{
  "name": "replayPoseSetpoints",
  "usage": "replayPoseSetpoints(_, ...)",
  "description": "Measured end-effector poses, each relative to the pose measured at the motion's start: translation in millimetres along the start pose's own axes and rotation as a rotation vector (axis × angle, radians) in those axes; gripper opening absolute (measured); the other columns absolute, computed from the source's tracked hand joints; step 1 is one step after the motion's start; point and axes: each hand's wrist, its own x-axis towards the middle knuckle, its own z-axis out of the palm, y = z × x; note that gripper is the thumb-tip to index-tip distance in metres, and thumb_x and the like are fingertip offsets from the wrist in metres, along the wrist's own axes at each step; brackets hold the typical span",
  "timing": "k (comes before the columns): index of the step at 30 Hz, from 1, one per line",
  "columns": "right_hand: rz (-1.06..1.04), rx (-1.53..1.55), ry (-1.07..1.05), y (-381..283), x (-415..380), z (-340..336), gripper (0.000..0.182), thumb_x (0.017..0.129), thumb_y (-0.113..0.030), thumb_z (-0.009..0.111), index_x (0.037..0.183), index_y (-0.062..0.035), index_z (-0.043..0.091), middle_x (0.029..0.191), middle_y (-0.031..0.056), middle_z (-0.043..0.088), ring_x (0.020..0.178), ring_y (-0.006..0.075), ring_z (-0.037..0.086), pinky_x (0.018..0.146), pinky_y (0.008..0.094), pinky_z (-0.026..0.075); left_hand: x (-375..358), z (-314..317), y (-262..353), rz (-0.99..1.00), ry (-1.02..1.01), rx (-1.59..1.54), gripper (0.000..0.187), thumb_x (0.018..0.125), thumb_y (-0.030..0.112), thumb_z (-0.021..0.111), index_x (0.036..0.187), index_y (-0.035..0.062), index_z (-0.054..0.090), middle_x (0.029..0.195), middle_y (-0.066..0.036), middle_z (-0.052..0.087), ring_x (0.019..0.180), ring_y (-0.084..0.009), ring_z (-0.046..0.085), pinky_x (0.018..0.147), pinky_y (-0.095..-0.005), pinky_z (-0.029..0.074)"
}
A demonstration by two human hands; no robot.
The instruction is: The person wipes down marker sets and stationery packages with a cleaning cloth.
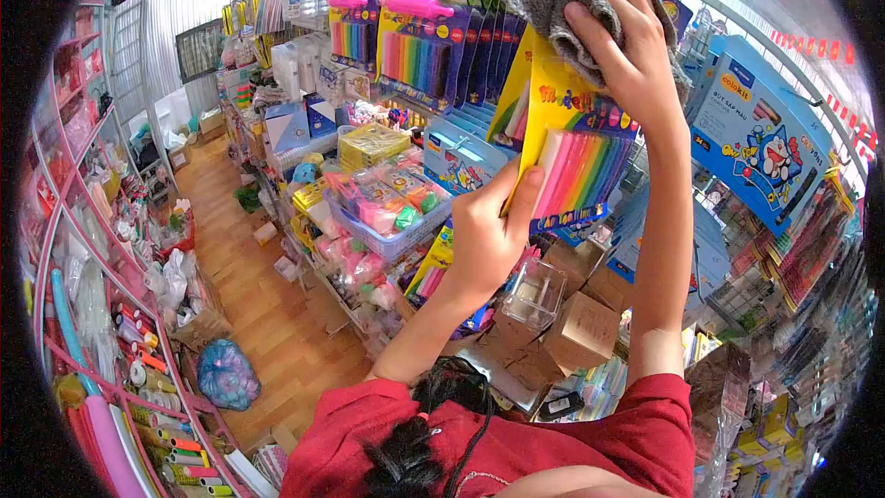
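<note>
My left hand [493, 231] is closed on the lower left edge of a yellow pack of modelling clay [590, 166], its thumb against the front. Coloured sticks show through the pack's window. My right hand [613, 28] presses a grey cloth [576, 23] over the upper part of that pack, with the fingers bent around the cloth. Behind the cloth, more hanging packs are partly hidden. Just left of the yellow pack hang purple packs of coloured clay sticks [415, 55].
Blue crayon boxes [761, 134] hang at the right. A plastic basket [392, 231] of colourful goods stands on the shelf at left. Cardboard boxes [581, 327] sit below my hands. A pink rack [69, 184] lines the far left, beside a bag [228, 373] on the wooden floor.
</note>
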Motion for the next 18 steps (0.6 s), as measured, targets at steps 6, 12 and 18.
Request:
replayPoseSetpoints(6,0.285,0.275,0.136,74,-49,4,0.030,0.083,-0.012,0.048,0.111,-0.0045,0.052,0.110,0.0122,0.055,0.106,0.0257,0.050,0.094,0.0321,0.034,-5,1,-4,0.065,0.020,0.054,0.027,0.090,0.021,0.052,0.094,-0.0036,0.061,0.053,-0.014,0.052,0.042,-0.0193,0.053,0.041,-0.0308,0.038)
replayPoseSetpoints(12,0.131,0.089,0.032,62,-30,-2,0.034,0.082,-0.019,0.055,0.113,-0.0044,0.051,0.113,0.0119,0.054,0.109,0.0244,0.048,0.096,0.0323,0.034,2,-3,-3,0.023,-0.017,0.065,0.028,0.090,0.023,0.052,0.092,-0.0036,0.061,0.051,-0.015,0.050,0.042,-0.0226,0.053,0.040,-0.0321,0.037)
replayPoseSetpoints(18,0.128,0.121,-0.306,22,14,-23,0.038,0.081,-0.025,0.058,0.116,-0.0103,0.054,0.114,0.0120,0.050,0.105,0.0251,0.050,0.091,0.0336,0.038,3,-1,-9,0.069,0.049,0.059,0.026,0.090,0.021,0.054,0.091,-0.0035,0.061,0.050,-0.013,0.048,0.039,-0.0198,0.050,0.040,-0.0320,0.036)
